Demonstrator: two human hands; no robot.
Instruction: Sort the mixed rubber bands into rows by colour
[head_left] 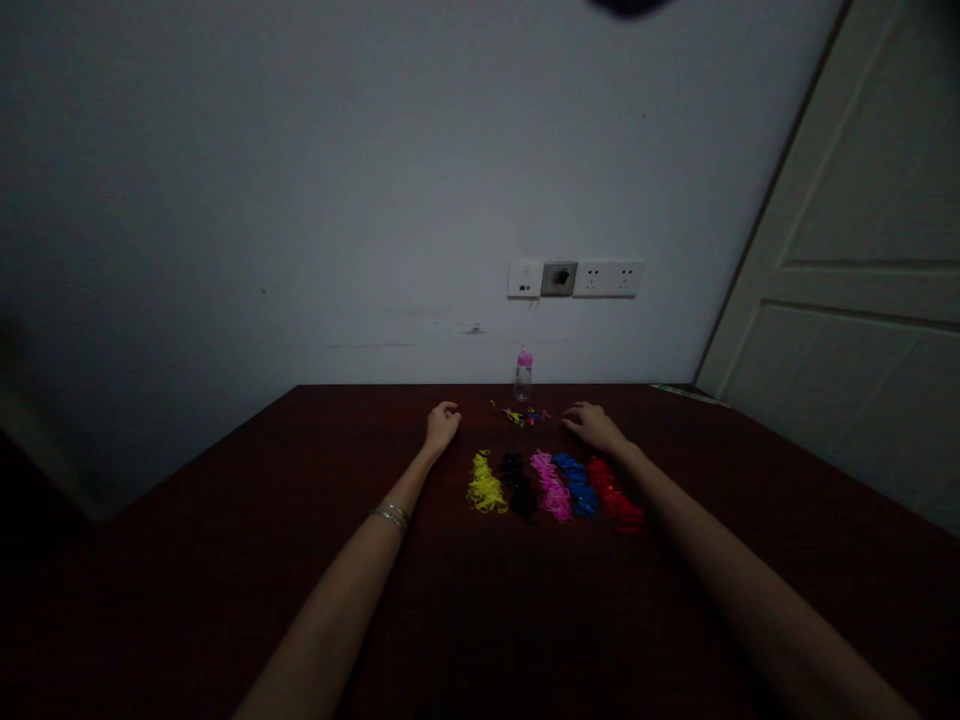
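My left hand [442,425] rests on the dark red table, left of a small mixed-colour pile [525,416]; its fingers are curled, and whether they hold anything is hidden. My right hand [592,424] lies on the table to the right of that pile, fingers extended and holding nothing. Between my forearms lie side-by-side piles of small bands: yellow [487,485], black [519,485], pink [551,487], blue [576,484] and red [615,496]. The red pile is nearest my right wrist.
A clear bottle with a pink cap [523,375] stands behind the mixed pile, near the wall. Sockets [607,279] are on the wall above the table [465,600]. A pale panelled door [847,330] is at the right.
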